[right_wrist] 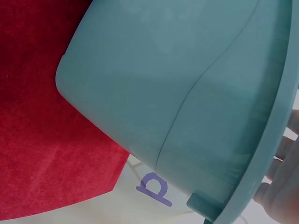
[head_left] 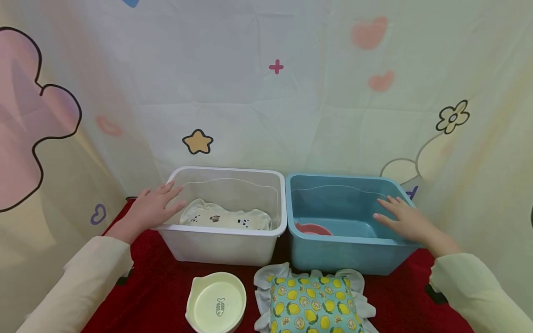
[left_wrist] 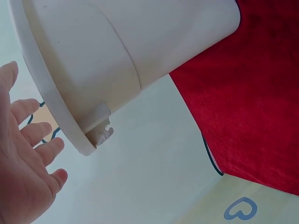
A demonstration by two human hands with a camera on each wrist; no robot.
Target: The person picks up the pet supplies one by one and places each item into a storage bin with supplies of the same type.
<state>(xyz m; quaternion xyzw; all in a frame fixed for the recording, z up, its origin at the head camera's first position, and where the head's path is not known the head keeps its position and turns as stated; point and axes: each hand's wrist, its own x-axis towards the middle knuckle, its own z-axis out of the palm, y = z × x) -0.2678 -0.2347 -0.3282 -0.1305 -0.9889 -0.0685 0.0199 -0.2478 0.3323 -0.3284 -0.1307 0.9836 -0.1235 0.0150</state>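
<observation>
In the head view my left hand (head_left: 155,206) is spread over the left rim of a white bin (head_left: 220,245), its fingers straight and holding nothing. Inside that bin lies a cream pillow (head_left: 225,218) with a wavy edge and small animal prints. My right hand (head_left: 401,221) hovers at the right side of a blue bin (head_left: 333,254), fingers extended. A pink rounded object (head_left: 313,229), partly hidden by the front wall, is in the blue bin. The wrist views show the left fingers (left_wrist: 39,135) and right fingers (right_wrist: 282,149) beside the bins' rims; contact is unclear.
In front of the bins, a pale yellow cat-eared bowl (head_left: 220,303) with a fishbone print sits on the red cloth (head_left: 158,286). To its right lies a lemon-print pillow (head_left: 312,303) with white ruffles. A patterned curtain (head_left: 258,120) hangs behind.
</observation>
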